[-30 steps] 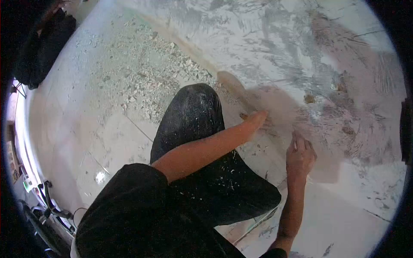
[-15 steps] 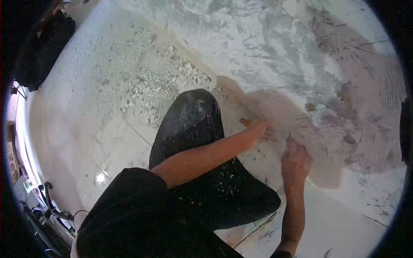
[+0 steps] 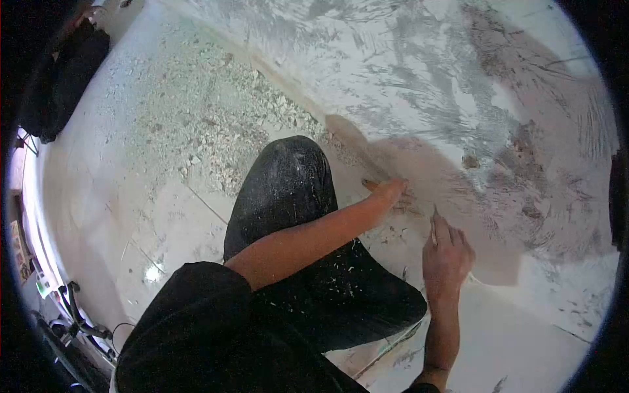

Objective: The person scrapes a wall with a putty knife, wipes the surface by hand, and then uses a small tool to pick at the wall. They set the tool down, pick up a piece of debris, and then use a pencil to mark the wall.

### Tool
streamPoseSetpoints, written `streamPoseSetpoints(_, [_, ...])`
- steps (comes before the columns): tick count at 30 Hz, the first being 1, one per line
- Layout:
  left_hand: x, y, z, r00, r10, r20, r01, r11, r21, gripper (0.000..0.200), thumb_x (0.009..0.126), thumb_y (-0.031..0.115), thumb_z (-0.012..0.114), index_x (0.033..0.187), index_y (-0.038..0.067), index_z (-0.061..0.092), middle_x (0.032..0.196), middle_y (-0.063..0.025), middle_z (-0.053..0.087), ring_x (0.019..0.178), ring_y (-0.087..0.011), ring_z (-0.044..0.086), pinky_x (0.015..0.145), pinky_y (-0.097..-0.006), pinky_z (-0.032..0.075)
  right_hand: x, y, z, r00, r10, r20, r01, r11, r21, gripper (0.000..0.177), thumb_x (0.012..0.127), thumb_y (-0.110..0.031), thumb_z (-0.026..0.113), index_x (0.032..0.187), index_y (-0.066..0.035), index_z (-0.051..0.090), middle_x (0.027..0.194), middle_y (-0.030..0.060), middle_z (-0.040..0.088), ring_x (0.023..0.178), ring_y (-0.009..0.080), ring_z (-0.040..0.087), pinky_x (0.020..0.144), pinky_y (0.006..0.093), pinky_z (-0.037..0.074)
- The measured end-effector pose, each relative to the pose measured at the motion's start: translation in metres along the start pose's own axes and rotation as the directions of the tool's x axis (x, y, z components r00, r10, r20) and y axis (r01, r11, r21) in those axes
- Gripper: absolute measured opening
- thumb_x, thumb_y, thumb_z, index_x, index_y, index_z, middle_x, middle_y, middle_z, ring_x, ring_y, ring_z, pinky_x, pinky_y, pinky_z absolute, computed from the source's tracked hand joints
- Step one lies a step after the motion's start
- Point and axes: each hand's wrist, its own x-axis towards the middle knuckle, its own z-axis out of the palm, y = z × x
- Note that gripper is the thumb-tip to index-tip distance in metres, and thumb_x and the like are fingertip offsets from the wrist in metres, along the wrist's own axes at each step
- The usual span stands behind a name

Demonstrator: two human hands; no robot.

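My left hand (image 3: pixel 391 190) is low over the dusty seam between the pale floor and the white-streaked surface (image 3: pixel 393 78). Its fingers look curled, and a small brownish shape sticks out on its left side; I cannot tell whether it is a thumb or a handle. To the right and a little nearer, my right hand (image 3: pixel 448 254) is closed over the same surface, with a thin pointed shape (image 3: pixel 435 215) at its front. What that shape is stays unclear. The hands are apart.
Loose pale flakes (image 3: pixel 216 134) are scattered over the floor left of the seam. My dark, dusty knee (image 3: pixel 291 171) is beside the left forearm. Another person's dark-clothed leg (image 3: pixel 75 75) shows at the upper left. Dark frame-like equipment (image 3: pixel 82 321) stands at the lower left.
My left hand has shifted slightly left. My right hand has moved a little left and nearer to me, and the thin shape at its front shows more clearly.
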Motion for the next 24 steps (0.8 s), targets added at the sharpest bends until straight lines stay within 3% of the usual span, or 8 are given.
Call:
streamPoseSetpoints(4, [0.023, -0.028, -0.021, 0.995, -0.098, 0.014, 0.098, 0.995, 0.009, 0.029, 0.092, 0.029, 0.042, 0.105, 0.004, 0.052, 0.105, -0.011, 0.057, 0.097, -0.0237, 0.054, 0.087, -0.0379, 0.043, -0.004, 0.009, -0.003, 0.977, 0.195, 0.091, -0.184, 0.977, -0.109, 0.028, 0.077, -0.012, 0.057, 0.104, -0.005, 0.061, 0.086, 0.0124, 0.064, 0.074, 0.0259, 0.062, 0.065, 0.0375, 0.05])
streamPoseSetpoints(7, [0.008, 0.008, -0.002, 1.0, -0.015, 0.02, 0.014, 0.999, 0.036, 0.031, 0.092, 0.03, 0.043, 0.106, 0.004, 0.052, 0.105, -0.0106, 0.057, 0.096, -0.0236, 0.054, 0.087, -0.0378, 0.043, -0.002, 0.012, 0.007, 0.996, 0.031, 0.081, -0.016, 0.983, -0.182, 0.023, 0.081, -0.015, 0.057, 0.101, -0.007, 0.064, 0.086, 0.0124, 0.065, 0.074, 0.0271, 0.062, 0.067, 0.0374, 0.049])
streamPoseSetpoints(9, [-0.005, -0.006, 0.001, 0.997, -0.053, -0.065, 0.055, 0.998, 0.033, 0.032, 0.092, 0.03, 0.043, 0.106, 0.004, 0.053, 0.106, -0.0106, 0.057, 0.097, -0.0237, 0.055, 0.087, -0.0377, 0.044, -0.01, 0.008, -0.033, 0.96, 0.279, 0.011, -0.279, 0.96, 0.033, 0.029, 0.08, -0.013, 0.057, 0.109, -0.006, 0.06, 0.091, 0.0137, 0.065, 0.081, 0.0263, 0.062, 0.071, 0.0378, 0.049])
streamPoseSetpoints(13, [0.012, -0.017, -0.002, 0.997, -0.072, -0.017, 0.074, 0.991, 0.114, 0.034, 0.092, 0.031, 0.042, 0.109, 0.004, 0.052, 0.108, -0.0113, 0.057, 0.1, -0.0238, 0.054, 0.088, -0.0374, 0.044, -0.014, 0.025, 0.016, 0.967, 0.095, 0.236, -0.073, 0.992, -0.098, 0.037, 0.067, -0.003, 0.058, 0.105, -0.004, 0.06, 0.089, 0.0119, 0.064, 0.081, 0.0279, 0.061, 0.07, 0.0389, 0.049])
streamPoseSetpoints(14, [0.016, -0.013, -0.006, 0.998, -0.05, -0.049, 0.057, 0.986, 0.156, 0.035, 0.092, 0.032, 0.042, 0.109, 0.003, 0.052, 0.109, -0.0113, 0.057, 0.1, -0.0239, 0.054, 0.089, -0.0371, 0.043, -0.021, 0.029, 0.006, 0.999, -0.004, 0.032, 0.005, 1.0, -0.013, 0.039, 0.065, -0.003, 0.058, 0.104, -0.003, 0.059, 0.092, 0.0114, 0.064, 0.081, 0.0281, 0.061, 0.068, 0.038, 0.049])
streamPoseSetpoints(19, [0.013, -0.02, -0.005, 1.0, -0.002, 0.03, -0.002, 0.989, 0.149, 0.038, 0.092, 0.034, 0.042, 0.112, 0.002, 0.051, 0.113, -0.0122, 0.055, 0.101, -0.0244, 0.054, 0.089, -0.0371, 0.043, -0.008, 0.032, -0.004, 1.0, -0.009, 0.0, 0.009, 1.0, 0.026, 0.046, 0.063, -0.002, 0.058, 0.109, -0.003, 0.056, 0.098, 0.0098, 0.063, 0.082, 0.0248, 0.06, 0.069, 0.0363, 0.049])
streamPoseSetpoints(22, [0.012, -0.018, -0.008, 0.999, -0.013, 0.035, 0.008, 0.993, 0.12, 0.037, 0.091, 0.033, 0.043, 0.112, 0.003, 0.05, 0.11, -0.0111, 0.054, 0.1, -0.0242, 0.052, 0.088, -0.0386, 0.042, -0.02, 0.009, -0.032, 0.96, -0.069, -0.273, 0.064, 0.998, -0.028, 0.027, 0.072, -0.002, 0.062, 0.098, -0.008, 0.064, 0.09, 0.0092, 0.066, 0.075, 0.0223, 0.062, 0.063, 0.0341, 0.05])
streamPoseSetpoints(24, [0.009, -0.032, -0.014, 0.997, -0.035, 0.069, 0.029, 0.997, 0.076, 0.035, 0.09, 0.031, 0.046, 0.111, 0.004, 0.05, 0.107, -0.0097, 0.054, 0.098, -0.0236, 0.051, 0.088, -0.0397, 0.042, -0.009, 0.024, -0.018, 0.991, -0.011, -0.131, 0.007, 1.0, -0.025, 0.026, 0.073, -0.003, 0.062, 0.098, -0.007, 0.064, 0.089, 0.0098, 0.066, 0.074, 0.0228, 0.063, 0.064, 0.0336, 0.051])
